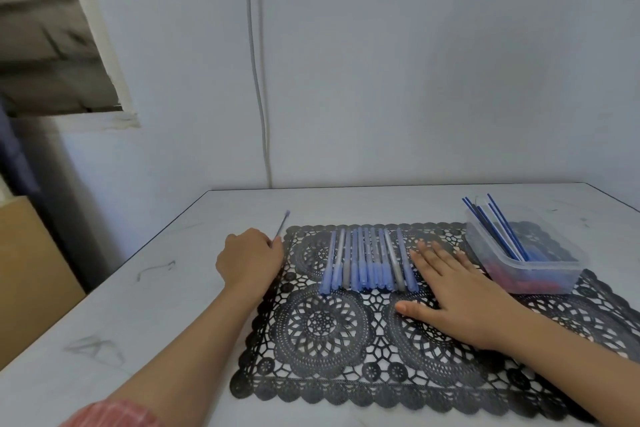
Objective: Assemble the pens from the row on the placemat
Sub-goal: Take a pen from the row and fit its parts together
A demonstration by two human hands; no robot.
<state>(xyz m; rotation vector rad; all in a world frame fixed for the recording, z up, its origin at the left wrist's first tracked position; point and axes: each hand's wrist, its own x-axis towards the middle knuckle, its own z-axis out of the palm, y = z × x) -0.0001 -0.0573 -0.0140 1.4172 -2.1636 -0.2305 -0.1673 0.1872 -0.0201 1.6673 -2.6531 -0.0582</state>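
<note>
A row of pens on the placemat, one hand gripping a thin refill, the other laid flat beside the row.

The row of pens (369,260), mostly blue with a couple of grey ones, lies side by side on the far half of the black lace placemat (329,329). The left hand (247,258) sits at the mat's left edge, fingers curled round a thin refill (282,225) that slants away over the table. The right hand (460,298) rests palm down on the mat just right of the row, fingers straight and spread, holding nothing. The mat lies on a pale, scuffed table (138,322) against a plain wall (415,80) with a cable (258,80) running down it. A clear plastic container (533,276) on the mat's far right corner holds blue refills (498,229) leaning on its rim. A pink sleeve (110,414) shows on the left arm.
</note>
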